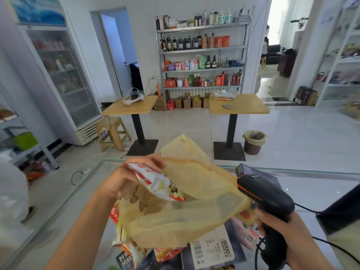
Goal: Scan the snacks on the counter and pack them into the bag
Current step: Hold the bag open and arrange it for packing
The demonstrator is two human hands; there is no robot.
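Over the glass counter [311,188], head view, we list:
1. Our left hand [124,184], fingers curled round a snack packet [157,184], whose end sits at the mouth of the yellow bag [194,207].
2. Our right hand [278,225], fingers wrapped round the scanner [266,193] handle.
3. More snacks [130,252], lying under the bag.

Step in hand, we judge: packing. Next move: push the packet fully in, release it, pick another.

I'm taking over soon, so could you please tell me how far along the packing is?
Done: unclear, the yellow bag hides its contents. In hand: the left hand holds a red-and-white snack packet at the bag's mouth; the right hand grips the scanner. Left: several packets and a white box on the counter.
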